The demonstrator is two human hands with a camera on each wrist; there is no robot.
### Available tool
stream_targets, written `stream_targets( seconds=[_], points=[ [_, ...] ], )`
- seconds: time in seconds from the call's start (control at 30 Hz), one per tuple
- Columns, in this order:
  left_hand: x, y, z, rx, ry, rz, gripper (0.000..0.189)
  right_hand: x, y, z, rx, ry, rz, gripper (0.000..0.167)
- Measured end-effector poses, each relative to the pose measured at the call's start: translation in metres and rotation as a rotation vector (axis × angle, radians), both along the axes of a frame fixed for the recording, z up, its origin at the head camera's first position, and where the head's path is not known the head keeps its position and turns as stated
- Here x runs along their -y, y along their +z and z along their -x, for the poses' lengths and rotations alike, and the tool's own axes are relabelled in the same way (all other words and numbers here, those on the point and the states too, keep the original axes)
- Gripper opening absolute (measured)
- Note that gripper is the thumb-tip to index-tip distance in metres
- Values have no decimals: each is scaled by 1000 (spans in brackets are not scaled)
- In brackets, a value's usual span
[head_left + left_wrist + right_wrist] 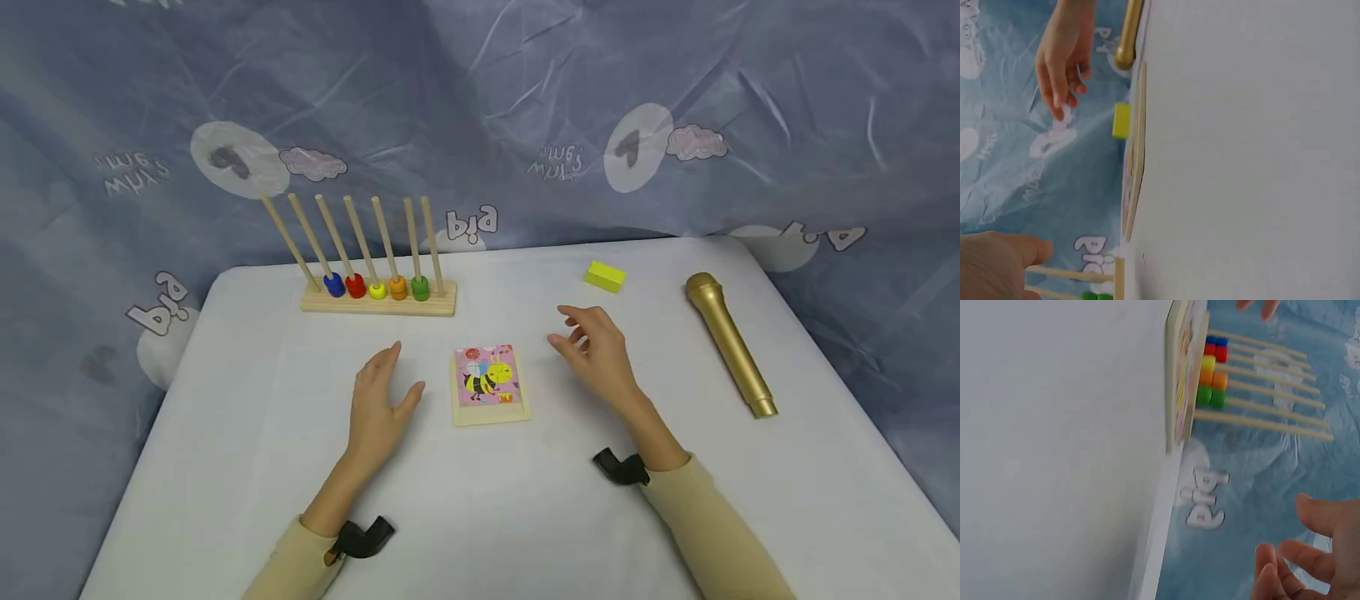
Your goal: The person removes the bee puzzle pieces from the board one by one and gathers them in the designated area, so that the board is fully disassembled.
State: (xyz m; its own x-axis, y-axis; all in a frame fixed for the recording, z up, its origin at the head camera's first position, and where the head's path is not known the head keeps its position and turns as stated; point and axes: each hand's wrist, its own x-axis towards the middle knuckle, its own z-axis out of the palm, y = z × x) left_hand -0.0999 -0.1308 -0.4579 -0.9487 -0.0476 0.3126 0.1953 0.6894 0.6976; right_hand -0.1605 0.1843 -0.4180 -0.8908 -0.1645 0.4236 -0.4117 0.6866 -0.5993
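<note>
Between the two hands a small wooden picture puzzle with a bee on it lies flat on the white table. My left hand hovers to its left, thumb spread from straight fingers, holding nothing. On the other side my right hand is held in the air, its fingers loosely bent and nothing in them. A yellow block lies just beyond the right fingertips. In the left wrist view the puzzle shows edge-on, and the right hand appears above the table surface.
A wooden peg rack with coloured beads on several of its upright rods stands at the back left. To the right lies a gold microphone, slanting toward the table's right edge. A blue-grey printed cloth hangs behind the table.
</note>
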Motion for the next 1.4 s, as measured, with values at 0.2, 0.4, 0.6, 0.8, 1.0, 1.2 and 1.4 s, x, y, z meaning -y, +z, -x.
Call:
stream_targets(
  seconds=[0.2,0.4,0.6,0.8,1.0,1.2,1.4],
  points=[
    [-24,-12,9,43,-31,-16,57,33,0,8,178,70,90,41],
    [-36,-23,9,-3,-67,6,53,56,-5,14,293,116,104,40],
    [-38,-29,10,-33,-121,79,49,74,-7,14,364,150,120,41],
    [-37,-33,9,-32,-150,156,44,83,-13,14,383,172,134,42],
    [-36,-35,9,-25,-153,209,42,87,-20,16,380,176,135,40],
    [-35,-36,10,-24,-156,224,40,91,-28,20,375,188,124,39],
    [-35,-37,12,-26,-161,228,41,93,-38,21,368,205,111,37]
  ],
)
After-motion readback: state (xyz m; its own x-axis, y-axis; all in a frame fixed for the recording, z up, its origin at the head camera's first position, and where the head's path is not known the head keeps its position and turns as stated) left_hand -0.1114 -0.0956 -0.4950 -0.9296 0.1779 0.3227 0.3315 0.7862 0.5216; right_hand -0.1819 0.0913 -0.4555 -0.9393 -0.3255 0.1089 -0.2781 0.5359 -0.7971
